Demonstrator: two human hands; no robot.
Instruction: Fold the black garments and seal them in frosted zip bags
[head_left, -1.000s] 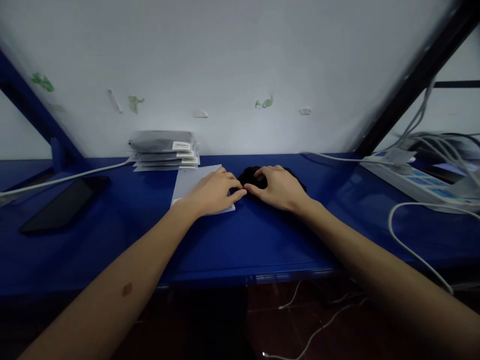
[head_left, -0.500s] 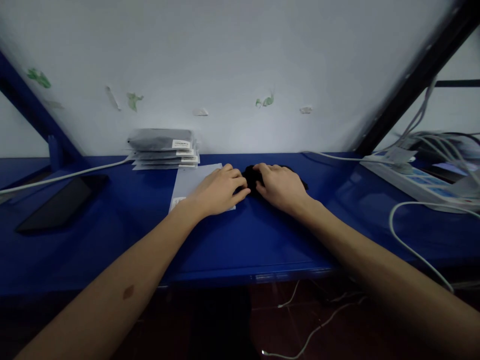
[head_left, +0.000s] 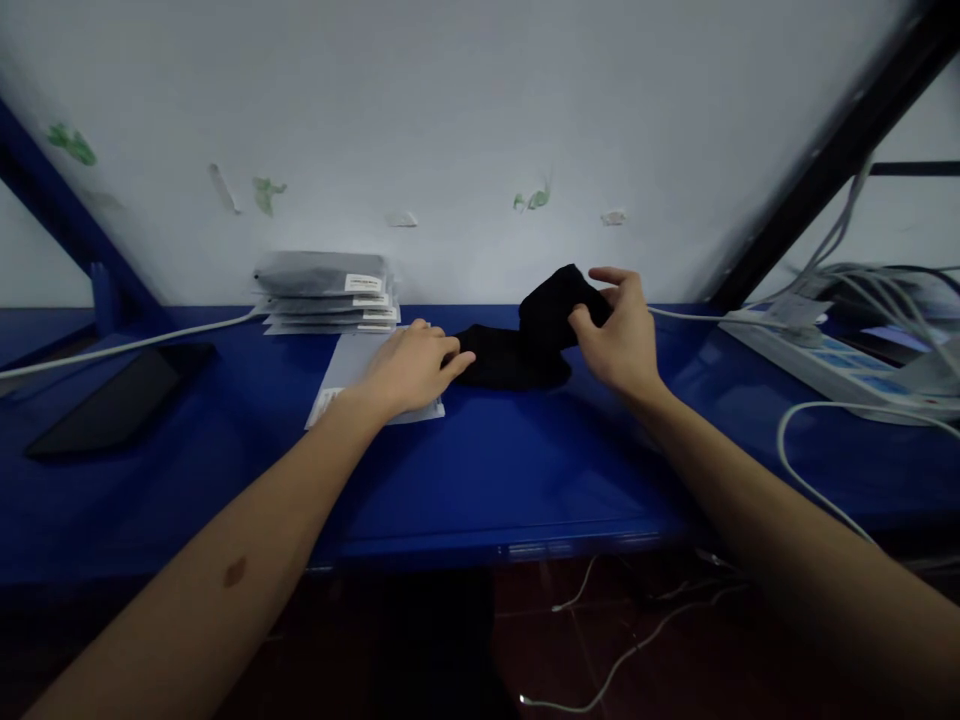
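A black cloth item [head_left: 502,358] lies on the blue table [head_left: 480,480], its right part raised off the surface. My right hand [head_left: 619,325] pinches that raised part between thumb and fingers. On the cloth's left end rests my left hand [head_left: 420,368], fingers bent and pressed down at its edge; the fingertips are partly hidden. Beneath my left hand and wrist is a flat grey-white packet [head_left: 341,370] with a label at its lower left corner.
A stack of grey labelled packets [head_left: 322,290] stands against the wall. At the left lies a dark flat device [head_left: 124,400], with a white cable behind it. A white power strip [head_left: 847,370] and tangled cables are at the right.
My right hand has lifted the right part of the black cloth and moved right and up. My left hand has shifted left, and the packet under it has slid left too.
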